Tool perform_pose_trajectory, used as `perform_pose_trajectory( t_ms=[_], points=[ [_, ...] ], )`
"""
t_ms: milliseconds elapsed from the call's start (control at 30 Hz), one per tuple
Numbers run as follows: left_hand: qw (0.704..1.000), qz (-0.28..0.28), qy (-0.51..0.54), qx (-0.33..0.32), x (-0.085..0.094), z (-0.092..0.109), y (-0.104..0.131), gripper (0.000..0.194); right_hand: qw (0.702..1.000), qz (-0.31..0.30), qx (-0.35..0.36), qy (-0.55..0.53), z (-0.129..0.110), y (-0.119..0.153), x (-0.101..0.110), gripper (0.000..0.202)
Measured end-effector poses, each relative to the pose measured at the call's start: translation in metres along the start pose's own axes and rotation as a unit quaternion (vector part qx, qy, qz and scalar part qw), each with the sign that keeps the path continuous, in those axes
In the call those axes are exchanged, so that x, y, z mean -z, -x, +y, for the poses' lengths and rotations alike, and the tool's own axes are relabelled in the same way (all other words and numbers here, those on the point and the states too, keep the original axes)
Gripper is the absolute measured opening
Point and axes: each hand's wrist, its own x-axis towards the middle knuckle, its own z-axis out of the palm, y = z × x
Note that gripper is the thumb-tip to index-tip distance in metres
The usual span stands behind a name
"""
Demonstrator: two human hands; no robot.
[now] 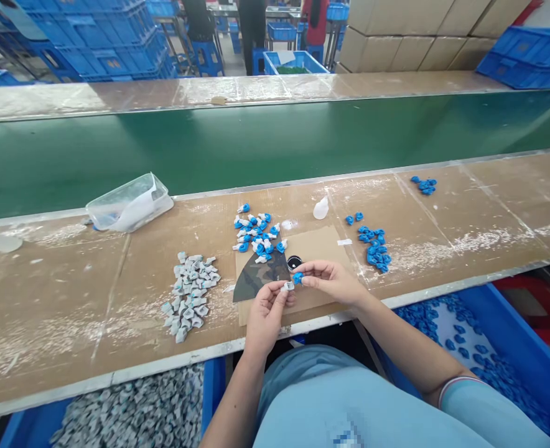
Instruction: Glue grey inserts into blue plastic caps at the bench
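Observation:
Between the fingertips of my left hand (268,311) is a small grey-white plastic piece (287,286), its hollow end facing right. My right hand (333,281) pinches a small blue plastic piece (298,278) close beside it; whether the two touch I cannot tell. Just behind my fingers sits a small round black-rimmed dish (294,262). A dark fan-shaped sheet (256,279) lies on a cardboard piece (321,246) under my hands. Several joined blue-and-white pieces (259,231) are heaped behind it. Loose grey-white pieces (191,289) lie to the left, loose blue pieces (377,252) to the right.
A clear plastic tub (130,202) and a small white bottle (321,208) stand on the bench. Beyond runs a green conveyor belt (275,140). Below the front edge are a bin of grey pieces (207,398) and a bin of blue pieces (512,323).

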Motion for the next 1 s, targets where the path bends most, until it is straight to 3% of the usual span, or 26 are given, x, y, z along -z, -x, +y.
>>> perform_pose_trajectory(
  t_ms=[200,433,567,733,1000],
  points=[
    [1.000,0.003,0.003,0.004,0.000,-0.004,-0.001,0.035,0.997,0.010,-0.050,-0.065,-0.003,-0.001,0.002,0.035],
    [1.000,0.010,0.011,0.008,-0.001,0.000,0.001,0.033,0.999,0.009,-0.043,-0.032,-0.003,0.000,0.001,0.038],
    [1.000,0.007,0.021,0.013,-0.003,0.003,0.001,0.033,0.996,0.017,0.035,0.084,-0.003,0.003,-0.003,0.031],
    [1.000,0.000,0.011,0.011,-0.003,0.005,0.002,0.033,0.954,0.023,0.160,0.251,-0.005,0.007,-0.007,0.021],
    [1.000,-0.018,0.000,0.004,0.000,0.002,0.003,0.034,0.912,-0.011,0.241,0.331,-0.011,0.008,-0.002,0.019]
  ],
)
